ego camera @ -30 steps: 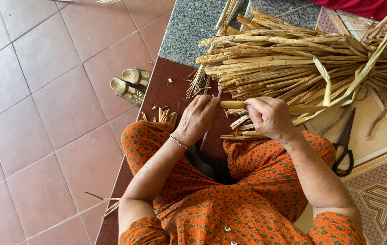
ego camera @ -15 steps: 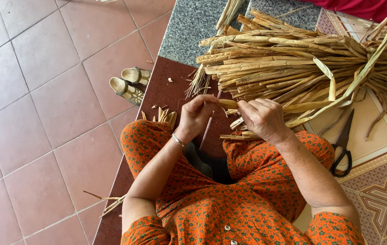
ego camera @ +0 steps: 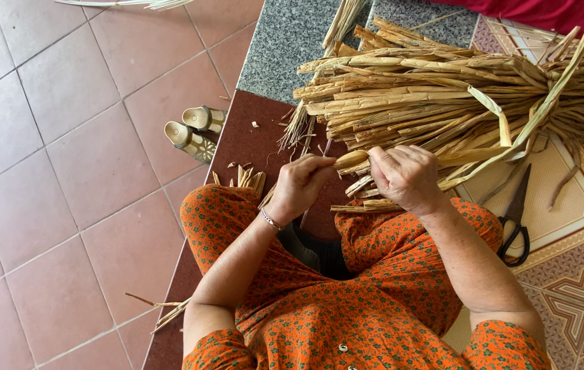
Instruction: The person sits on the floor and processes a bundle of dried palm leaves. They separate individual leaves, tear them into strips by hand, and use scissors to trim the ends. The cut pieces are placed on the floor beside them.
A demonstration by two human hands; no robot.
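Together, left hand (ego camera: 303, 183) and right hand (ego camera: 404, 176) pinch one flat tan dried-leaf strip (ego camera: 351, 159), beside a big bundle of dried leaves (ego camera: 443, 96); black scissors (ego camera: 515, 223) lie nearby.

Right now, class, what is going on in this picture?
A person in orange patterned clothing sits on a floor ledge, both hands on one dried plant stalk pulled from a big bundle of dried stalks lying in front. The left hand pinches the stalk's end; the right hand closes a grip on it beside the bundle. Black scissors lie on the patterned tiles to the right, and a pair of sandals sits on the lower floor.
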